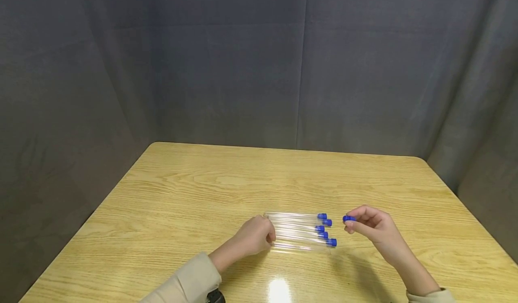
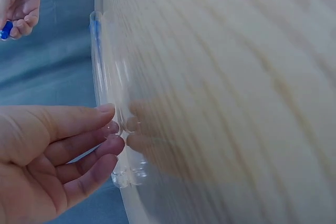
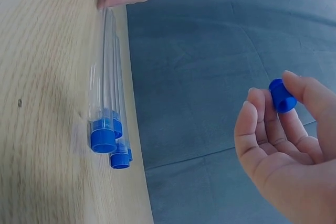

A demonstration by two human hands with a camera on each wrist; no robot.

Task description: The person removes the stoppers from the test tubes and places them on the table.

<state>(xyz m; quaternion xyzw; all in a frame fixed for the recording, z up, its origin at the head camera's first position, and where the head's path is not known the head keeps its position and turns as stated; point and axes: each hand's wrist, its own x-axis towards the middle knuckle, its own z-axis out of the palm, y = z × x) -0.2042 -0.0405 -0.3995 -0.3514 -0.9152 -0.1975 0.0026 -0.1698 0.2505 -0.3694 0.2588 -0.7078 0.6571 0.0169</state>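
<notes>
Clear tubes (image 2: 107,93) blur; the uncapped one perhaps lies nearest.

Wooden table (image 1: 194,190) — grey curtains (image 1: 226,69).

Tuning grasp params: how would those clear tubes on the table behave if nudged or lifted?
The clear tubes are round and lie flat on the table, so they would probably roll if pushed sideways. They look thin-walled and empty, so likely light, stiff and perhaps fragile. The smooth walls may be slippery; the left hand touches their closed ends, the right hand pinches a loose blue cap.
</notes>
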